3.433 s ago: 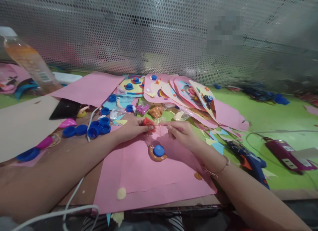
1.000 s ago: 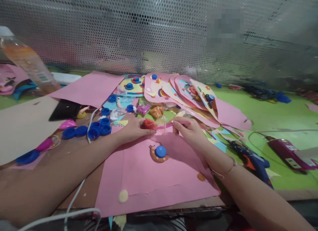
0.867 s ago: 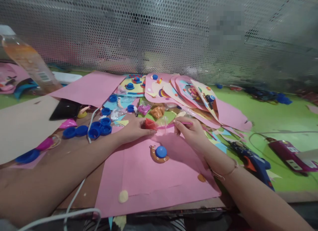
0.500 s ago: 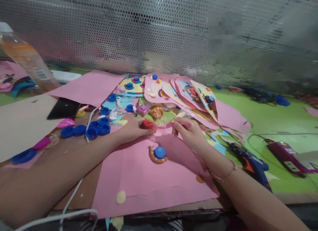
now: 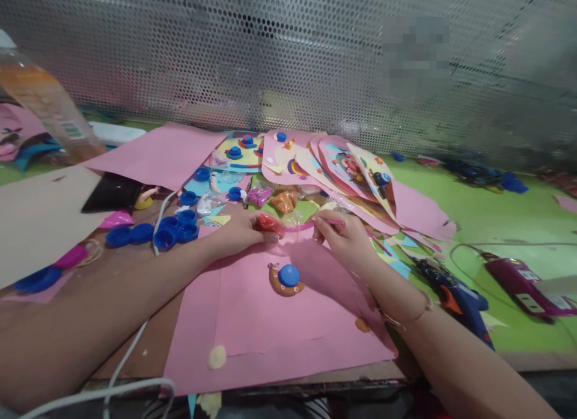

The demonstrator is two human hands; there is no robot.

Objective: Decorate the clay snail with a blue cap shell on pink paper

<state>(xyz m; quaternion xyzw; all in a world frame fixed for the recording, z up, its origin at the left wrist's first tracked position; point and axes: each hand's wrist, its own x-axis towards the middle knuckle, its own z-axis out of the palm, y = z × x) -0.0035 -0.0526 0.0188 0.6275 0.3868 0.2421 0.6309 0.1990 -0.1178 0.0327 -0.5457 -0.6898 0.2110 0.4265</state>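
My left hand [image 5: 246, 231] is closed on a small clear bag of red modelling clay [image 5: 271, 224], above the far edge of the pink paper [image 5: 252, 323]. In my right hand [image 5: 338, 231] a thin pink stick [image 5: 336, 222] is pinched between thumb and fingers, its tip hard to make out. Between and below the hands, a brown clay snail [image 5: 285, 288] with a blue cap [image 5: 289, 275] as its shell lies on the paper. A flat brown clay piece [image 5: 362, 325] sits near the paper's right edge, and a pale round piece [image 5: 217, 357] near its lower left.
Several blue caps [image 5: 166, 232] lie left of the paper beside a white cable [image 5: 128, 347]. Bags of orange clay [image 5: 285, 201] and purple clay [image 5: 260, 195] sit behind. Decorated paper pieces [image 5: 315, 160] are piled at the back. A glue gun [image 5: 464, 305] and a maroon power strip [image 5: 518, 284] lie right.
Both hands keep nearly the same place and grip. The view has shifted slightly, and the snail stays where it was on the paper.
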